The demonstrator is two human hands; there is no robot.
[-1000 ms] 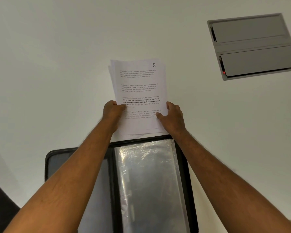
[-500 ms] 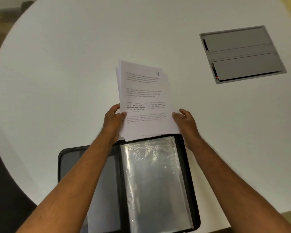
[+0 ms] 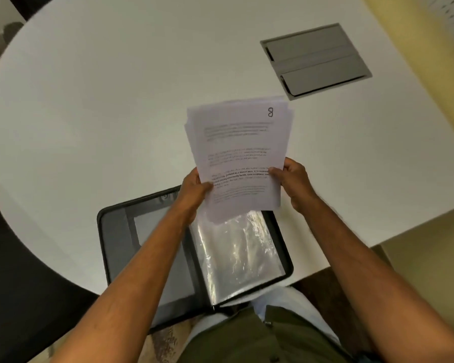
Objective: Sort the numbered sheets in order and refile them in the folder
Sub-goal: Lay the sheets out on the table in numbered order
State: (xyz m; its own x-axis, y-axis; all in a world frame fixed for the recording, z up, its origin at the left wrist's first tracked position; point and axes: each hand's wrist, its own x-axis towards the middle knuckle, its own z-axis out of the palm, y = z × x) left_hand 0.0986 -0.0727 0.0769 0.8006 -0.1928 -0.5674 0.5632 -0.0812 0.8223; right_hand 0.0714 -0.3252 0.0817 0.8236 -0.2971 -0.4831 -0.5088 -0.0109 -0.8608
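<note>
Lifted and tilted since the earlier frame, the loose stack of white printed sheets [image 3: 240,158] had come up off the tabletop, with the right hand now gripping it instead of hovering open at the edge. Left fingers [image 3: 206,186] were curled onto the stack's lower left edge, thumb on top, pinching. Right fingers [image 3: 274,171] pinched the right edge a bit higher up. Left hand [image 3: 193,191] and right hand [image 3: 295,183] both held paper, nothing else.

Stack sat in the air above the top edge of the open black zip folder with clear plastic sleeves [image 3: 236,250]. Top sheet showed "8" in the upper right corner. Edges were fanned and uneven, so the sheets were not squared.

Handling, as a judgement: light, thin, floppy paper; far end probably droops if held only at the bottom. Sheets likely slide on each other, so a loose pinch risks spilling the fan. Best hold looked like both side edges mid-height, or squaring against the tabletop first. Plastic sleeves looked glossy, crinkled and limp.

Folder lay on the round white tabletop [image 3: 102,100], near edge overhanging toward the lap. Grey recessed cable hatch [image 3: 316,60] sat well apart, far right.
</note>
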